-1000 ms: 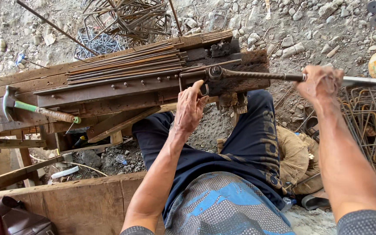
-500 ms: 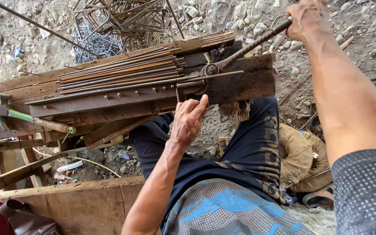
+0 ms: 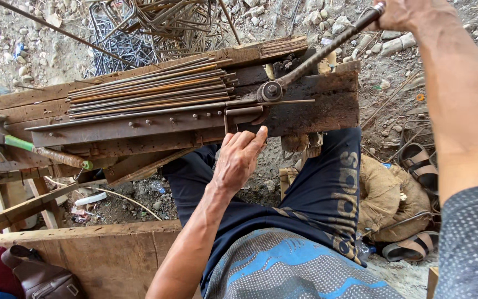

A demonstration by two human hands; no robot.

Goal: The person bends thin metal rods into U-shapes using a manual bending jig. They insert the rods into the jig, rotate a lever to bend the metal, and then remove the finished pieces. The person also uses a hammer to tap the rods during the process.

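Partly cropped, right hand (image 3: 402,14) grips lever (image 3: 319,51); left hand (image 3: 239,158) loosely open, its grip empty

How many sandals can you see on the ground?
2: one sandal lies right of the burlap sack, another sandal below it. More may be hidden.

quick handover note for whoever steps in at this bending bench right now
Left hand: open, fingertips resting on the bench edge just below the thin rod in the bender.
Right hand: closed around the far end of the lever, which is swung up and away from the body.
Things: the lever turns on the pivot; straight rods are stacked on the bench; bent pieces lie on the ground beyond; a hammer lies at the left.
Done: whether the rod is bent yet cannot be told.
Left: the straight stack.
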